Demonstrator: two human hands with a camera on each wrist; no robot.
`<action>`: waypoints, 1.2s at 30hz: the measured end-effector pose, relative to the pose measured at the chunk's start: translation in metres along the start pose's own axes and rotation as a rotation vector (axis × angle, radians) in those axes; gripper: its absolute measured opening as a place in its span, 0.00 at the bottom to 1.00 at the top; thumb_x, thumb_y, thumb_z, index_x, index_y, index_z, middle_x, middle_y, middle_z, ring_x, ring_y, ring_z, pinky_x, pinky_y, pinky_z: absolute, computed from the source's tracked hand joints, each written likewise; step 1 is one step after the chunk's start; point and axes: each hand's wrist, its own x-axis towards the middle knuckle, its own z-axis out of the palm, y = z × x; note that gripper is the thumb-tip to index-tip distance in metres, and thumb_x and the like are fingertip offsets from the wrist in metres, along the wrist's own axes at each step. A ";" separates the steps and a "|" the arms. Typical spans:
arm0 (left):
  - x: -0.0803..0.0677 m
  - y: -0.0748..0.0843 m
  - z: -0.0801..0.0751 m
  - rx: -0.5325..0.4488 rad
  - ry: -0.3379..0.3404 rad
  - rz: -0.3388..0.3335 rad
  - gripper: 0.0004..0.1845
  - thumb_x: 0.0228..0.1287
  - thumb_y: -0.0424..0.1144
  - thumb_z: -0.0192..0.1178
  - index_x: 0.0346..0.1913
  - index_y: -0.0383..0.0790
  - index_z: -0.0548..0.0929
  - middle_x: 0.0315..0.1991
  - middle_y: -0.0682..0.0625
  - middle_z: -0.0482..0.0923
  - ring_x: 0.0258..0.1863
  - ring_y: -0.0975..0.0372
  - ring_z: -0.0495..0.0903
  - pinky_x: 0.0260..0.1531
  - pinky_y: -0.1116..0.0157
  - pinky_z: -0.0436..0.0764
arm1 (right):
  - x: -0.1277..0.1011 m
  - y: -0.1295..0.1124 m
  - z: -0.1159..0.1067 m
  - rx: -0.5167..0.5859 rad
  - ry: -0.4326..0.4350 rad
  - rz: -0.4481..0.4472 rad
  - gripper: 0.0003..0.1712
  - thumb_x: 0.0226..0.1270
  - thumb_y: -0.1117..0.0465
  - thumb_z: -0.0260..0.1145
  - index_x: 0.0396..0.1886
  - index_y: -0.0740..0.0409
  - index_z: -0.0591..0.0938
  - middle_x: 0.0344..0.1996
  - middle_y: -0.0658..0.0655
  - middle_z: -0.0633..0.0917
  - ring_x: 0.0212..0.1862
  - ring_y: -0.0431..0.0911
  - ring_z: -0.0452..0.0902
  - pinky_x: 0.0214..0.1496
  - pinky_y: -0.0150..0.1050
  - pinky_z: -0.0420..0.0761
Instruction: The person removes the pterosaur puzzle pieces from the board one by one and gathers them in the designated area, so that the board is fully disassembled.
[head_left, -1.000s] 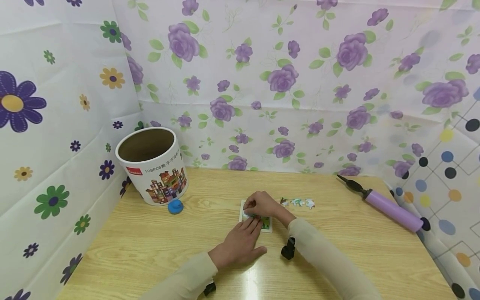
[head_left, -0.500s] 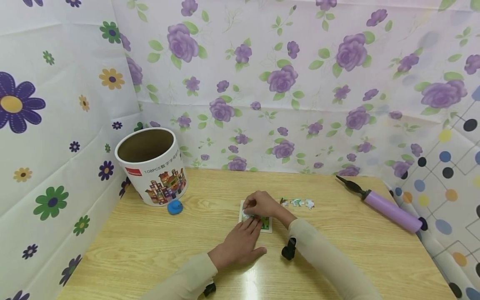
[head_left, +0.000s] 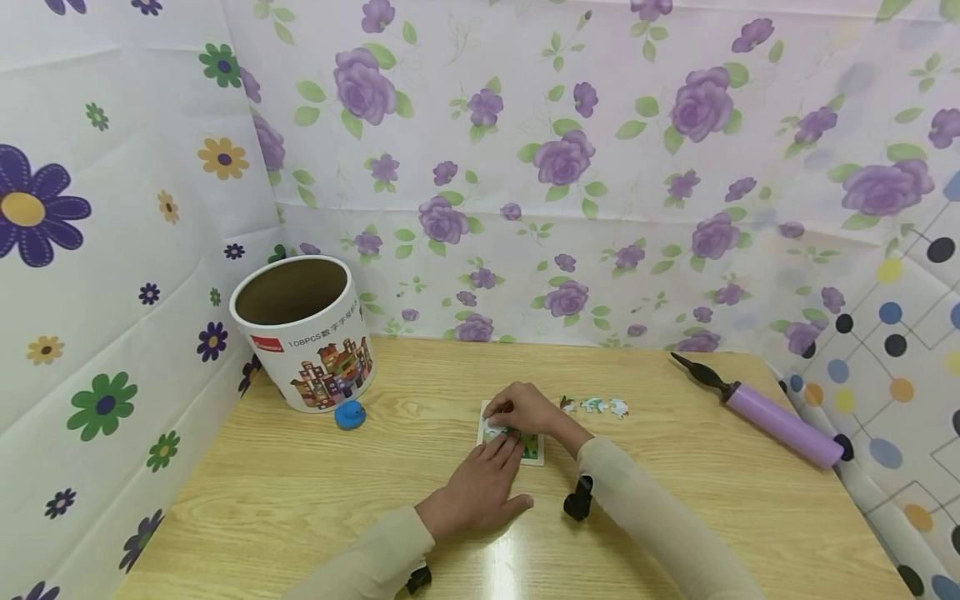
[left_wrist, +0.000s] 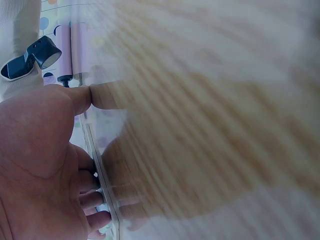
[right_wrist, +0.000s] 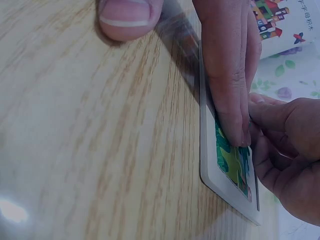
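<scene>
A small white-framed puzzle board [head_left: 536,454] with a green picture lies mid-table. My left hand [head_left: 480,487] rests flat, its straight fingers [right_wrist: 227,85] pressing on the board's near part and the thumb [right_wrist: 127,17] on the bare wood. My right hand [head_left: 525,408] sits at the board's far edge with its fingers curled down, pinching a pale puzzle piece [head_left: 494,430] against the board. In the right wrist view my right hand [right_wrist: 287,165] meets the left fingertip over the board [right_wrist: 217,187]. The left wrist view shows only my left hand's palm [left_wrist: 35,165] and blurred wood.
Three loose puzzle pieces [head_left: 596,406] lie just right of the hands. An open round canister [head_left: 307,333] stands at the back left, a blue cap [head_left: 350,413] in front of it. A purple hand pump [head_left: 772,412] lies at the right edge. Flowered sheets wall the table.
</scene>
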 end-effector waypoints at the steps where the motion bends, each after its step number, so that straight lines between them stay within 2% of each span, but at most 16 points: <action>1: 0.000 0.000 0.000 -0.002 0.000 0.002 0.43 0.79 0.64 0.42 0.81 0.33 0.53 0.82 0.41 0.48 0.82 0.51 0.48 0.75 0.50 0.61 | 0.000 0.000 0.000 -0.002 0.000 -0.003 0.06 0.72 0.60 0.69 0.42 0.48 0.92 0.37 0.45 0.90 0.35 0.35 0.83 0.40 0.35 0.84; 17: 0.001 -0.001 0.000 -0.042 -0.017 0.002 0.44 0.79 0.64 0.42 0.81 0.34 0.51 0.83 0.42 0.46 0.82 0.51 0.46 0.75 0.48 0.59 | 0.000 -0.005 -0.002 -0.007 -0.004 0.003 0.06 0.71 0.60 0.70 0.42 0.49 0.92 0.37 0.45 0.90 0.36 0.36 0.84 0.41 0.34 0.84; 24: 0.001 0.000 0.000 -0.046 -0.037 -0.006 0.45 0.78 0.65 0.42 0.82 0.35 0.50 0.83 0.43 0.44 0.82 0.52 0.45 0.76 0.48 0.59 | -0.004 -0.005 -0.002 0.028 0.005 -0.004 0.06 0.72 0.60 0.70 0.41 0.49 0.92 0.37 0.45 0.90 0.37 0.37 0.84 0.41 0.35 0.84; 36: 0.002 0.000 0.001 -0.054 -0.037 0.003 0.44 0.79 0.63 0.42 0.82 0.34 0.49 0.83 0.41 0.43 0.82 0.51 0.43 0.76 0.48 0.57 | -0.001 -0.005 -0.001 -0.033 0.003 -0.026 0.05 0.71 0.61 0.70 0.41 0.49 0.92 0.35 0.45 0.90 0.34 0.35 0.82 0.38 0.35 0.82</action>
